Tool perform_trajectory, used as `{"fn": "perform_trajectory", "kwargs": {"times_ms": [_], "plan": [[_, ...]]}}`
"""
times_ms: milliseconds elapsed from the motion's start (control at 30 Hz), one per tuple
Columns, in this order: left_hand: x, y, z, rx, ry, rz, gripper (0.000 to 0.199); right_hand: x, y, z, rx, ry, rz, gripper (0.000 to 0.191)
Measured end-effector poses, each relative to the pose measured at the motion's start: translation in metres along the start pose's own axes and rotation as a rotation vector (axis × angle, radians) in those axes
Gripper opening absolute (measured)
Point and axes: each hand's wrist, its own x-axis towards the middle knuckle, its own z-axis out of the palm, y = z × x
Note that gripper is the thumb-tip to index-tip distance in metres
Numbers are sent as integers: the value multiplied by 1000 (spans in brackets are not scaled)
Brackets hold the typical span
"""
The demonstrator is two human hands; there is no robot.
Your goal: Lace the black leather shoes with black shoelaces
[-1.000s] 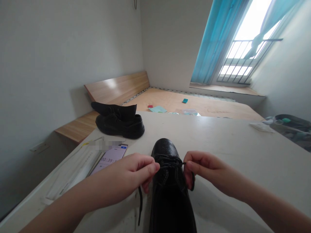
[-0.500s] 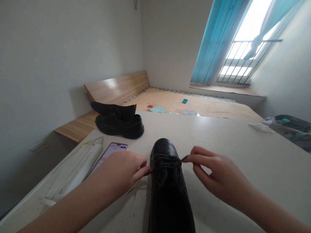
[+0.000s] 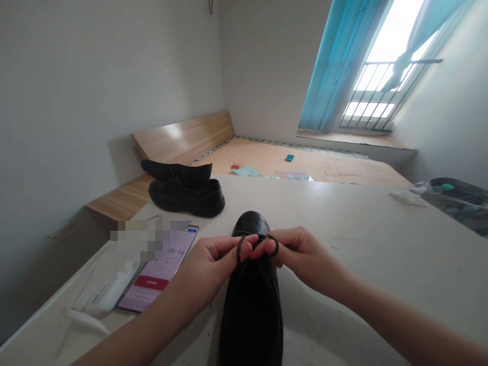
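A black leather shoe lies on the white table, its toe pointing away from me and its opening toward me. Over its lacing, my left hand pinches a black shoelace that curves round the fingertips. My right hand has its fingers closed on the lace too, with a loop showing around them. The fingertips of both hands meet above the front of the shoe and cover most of the knot area.
Another black shoe stands at the table's back left with a dark piece on it. A lit phone and a clear plastic package lie left. White wrapping sits far right, beside a bin.
Both hands have come together over the shoe from its two sides, and lace loops now show at the fingers. The shoe has shifted slightly left. More of the phone screen is visible.
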Motion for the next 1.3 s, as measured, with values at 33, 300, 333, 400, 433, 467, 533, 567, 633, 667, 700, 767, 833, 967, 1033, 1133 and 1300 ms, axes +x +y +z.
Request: {"fn": "perform_trajectory", "kwargs": {"times_ms": [33,300,333,400,433,467,533,567,633,667,700,767,833,967,1033,1133,1300], "plan": [[-1,-1,0,132,33,78,36,2,2,1,22,-52,30,55],[-5,7,2,930,77,346,32,12,-9,-7,140,-246,150,41],[-5,9,3,915,76,322,30,13,-11,-7,146,-249,163,40],[-5,11,4,847,74,252,25,15,-14,-5,147,-236,194,36],[-5,12,5,806,74,215,22,15,-14,-4,144,-225,211,34],[-5,13,5,768,75,184,20,16,-15,-3,139,-214,228,32],[-6,14,8,714,79,153,18,16,-16,-2,133,-203,252,28],[-7,14,9,701,86,155,17,16,-16,-1,133,-200,261,26],[-8,13,13,698,116,177,18,15,-16,-1,136,-187,279,21],[-9,13,14,699,129,190,20,14,-16,0,139,-178,288,19],[-10,13,16,698,136,204,22,13,-16,0,146,-169,294,17],[-11,12,17,686,133,226,21,12,-16,1,168,-163,293,15],[-11,11,16,659,126,256,19,11,-16,0,195,-172,285,16],[-8,5,12,539,162,330,20,11,-16,-2,212,-200,311,21],[-6,0,11,460,175,337,23,12,-17,-2,203,-202,332,22],[-4,-5,11,367,187,328,19,14,-15,-2,167,-190,356,23],[-2,-5,13,425,236,426,14,15,-10,-1,110,-163,354,21]]}}
